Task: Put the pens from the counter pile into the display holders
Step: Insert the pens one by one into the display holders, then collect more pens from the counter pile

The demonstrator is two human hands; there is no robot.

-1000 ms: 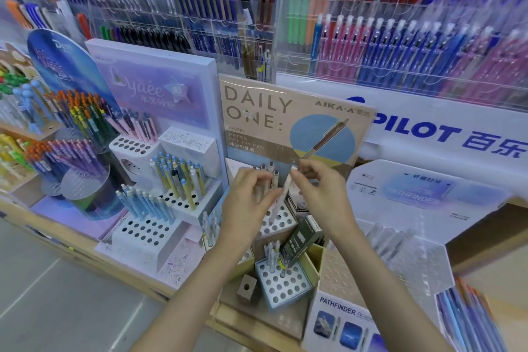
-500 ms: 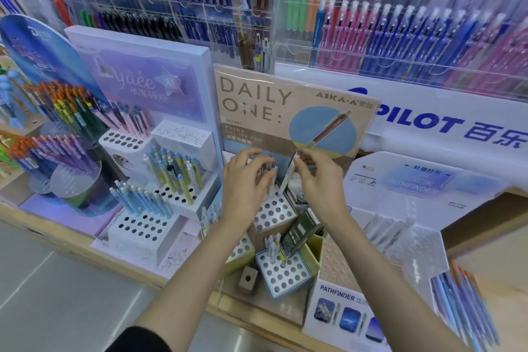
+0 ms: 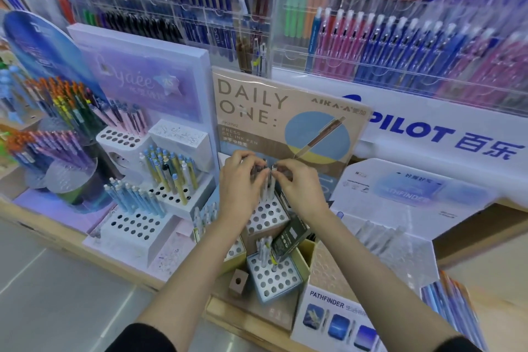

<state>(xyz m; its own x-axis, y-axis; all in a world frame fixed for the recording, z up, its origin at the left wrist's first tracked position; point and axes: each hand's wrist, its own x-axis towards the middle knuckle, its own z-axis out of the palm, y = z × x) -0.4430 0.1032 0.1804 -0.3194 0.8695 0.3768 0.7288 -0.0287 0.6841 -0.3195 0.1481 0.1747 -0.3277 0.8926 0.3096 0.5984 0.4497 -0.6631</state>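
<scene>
White pen [image 3: 272, 180]: stands near upright between the two hands, directly above the white holder [image 3: 267, 216]; its grey-tipped top shows at fingertip level, and its lower end is hidden, so whether it sits in a hole cannot be told. Right hand [image 3: 301, 188]: thumb and forefinger pinch the top of this pen, other fingers curled. Left hand [image 3: 241, 183]: fingers curled round a small bundle of pens [image 3: 258, 173], only the dark upper ends showing; it lies just beside the right hand, fingertips nearly touching. The white holder is a perforated block, with most visible holes unfilled. In front of it sits a pale blue holder [image 3: 275, 277] with a few pens [image 3: 264, 248] standing along its far edge, and a dark box [image 3: 288, 240] leans just beside them. Behind the hands stands the DAILY ONE card [image 3: 300, 111]. To the left is a lilac stand [image 3: 148, 80] with tiered holders of blue and yellow pens. To the right are the PILOT board [image 3: 414, 131] and a PATHFINDER carton [image 3: 328, 311]. All rest on a wooden counter [image 3: 257, 308]
</scene>
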